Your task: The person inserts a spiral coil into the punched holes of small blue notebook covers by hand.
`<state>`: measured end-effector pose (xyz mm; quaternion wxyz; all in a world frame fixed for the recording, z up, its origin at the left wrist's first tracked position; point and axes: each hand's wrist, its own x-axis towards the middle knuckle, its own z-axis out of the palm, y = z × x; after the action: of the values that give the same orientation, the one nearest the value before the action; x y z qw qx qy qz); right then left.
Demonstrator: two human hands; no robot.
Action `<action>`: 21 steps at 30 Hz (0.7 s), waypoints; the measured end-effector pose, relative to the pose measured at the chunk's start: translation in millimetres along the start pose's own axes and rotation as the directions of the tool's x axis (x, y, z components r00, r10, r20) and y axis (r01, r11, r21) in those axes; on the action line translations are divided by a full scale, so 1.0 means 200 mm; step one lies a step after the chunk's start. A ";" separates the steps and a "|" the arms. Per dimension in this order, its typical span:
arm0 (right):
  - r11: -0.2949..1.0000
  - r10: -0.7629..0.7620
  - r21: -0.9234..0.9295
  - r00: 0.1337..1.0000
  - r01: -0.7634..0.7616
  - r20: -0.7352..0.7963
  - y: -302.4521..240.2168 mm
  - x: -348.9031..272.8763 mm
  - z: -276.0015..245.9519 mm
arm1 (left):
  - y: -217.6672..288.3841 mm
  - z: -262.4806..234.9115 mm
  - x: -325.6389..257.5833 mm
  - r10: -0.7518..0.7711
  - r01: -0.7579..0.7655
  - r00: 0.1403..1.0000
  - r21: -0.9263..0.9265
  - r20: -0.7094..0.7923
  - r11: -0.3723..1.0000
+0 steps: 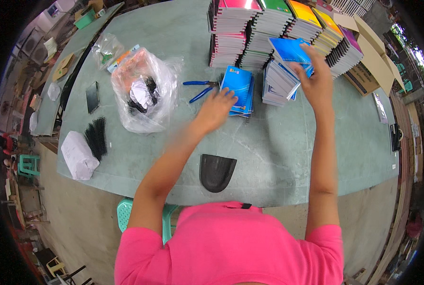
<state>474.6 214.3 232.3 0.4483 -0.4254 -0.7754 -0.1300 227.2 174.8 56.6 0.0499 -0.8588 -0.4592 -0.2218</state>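
Clear plastic bag [145, 90] of coils (untouched); right hand [316, 80] gripping blue notebook [290, 51].

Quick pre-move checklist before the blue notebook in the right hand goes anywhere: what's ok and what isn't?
1. Right hand grips the blue notebook above the short stack: ok.
2. Left hand rests on the small blue pile: ok, though blurred.
3. Blue-handled pliers lie clear of both hands: ok.
4. Tall notebook stacks stand upright: ok.
5. Plastic bag sits apart from the piles: ok.
6. Binding on the held notebook: cannot tell.
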 end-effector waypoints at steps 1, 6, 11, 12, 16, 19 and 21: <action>0.986 -0.109 -0.122 0.993 0.115 0.052 0.07 -0.01 0.04 | 0.03 0.01 0.00 -0.024 0.024 1.000 -0.015 -0.006 1.000; 0.977 -0.095 -0.184 0.991 0.111 0.090 0.11 -0.07 0.19 | 0.10 -0.13 -0.13 -0.210 0.203 0.973 -0.080 -0.098 0.976; 0.999 -0.051 0.000 0.993 0.051 0.103 0.25 -0.05 0.13 | -0.03 -0.51 -0.47 -0.353 0.318 0.843 -0.154 -0.406 0.936; 0.999 0.019 0.043 0.992 -0.025 0.122 0.27 -0.05 0.09 | -0.12 -0.60 -0.59 -0.435 0.401 0.762 -0.177 -0.480 0.899; 0.955 0.150 0.280 0.972 -0.096 -0.180 0.32 0.02 -0.02 | -0.57 -0.79 -1.24 -0.801 0.925 0.376 0.139 -0.465 0.353; 0.996 -0.085 0.020 0.974 0.091 -0.211 0.22 0.05 -0.04 | -0.64 -0.74 -1.48 -0.889 0.932 0.228 0.353 -0.397 0.081; 0.940 -0.268 -0.242 0.960 0.240 -0.086 0.31 0.03 0.06 | -0.72 -0.72 -1.57 -0.879 0.903 0.313 0.399 -0.359 0.159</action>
<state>515.0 261.8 219.1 0.4205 -0.3620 -0.7759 -0.3000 -88.4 -24.8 35.6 0.1575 -0.3659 -0.9130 -0.0882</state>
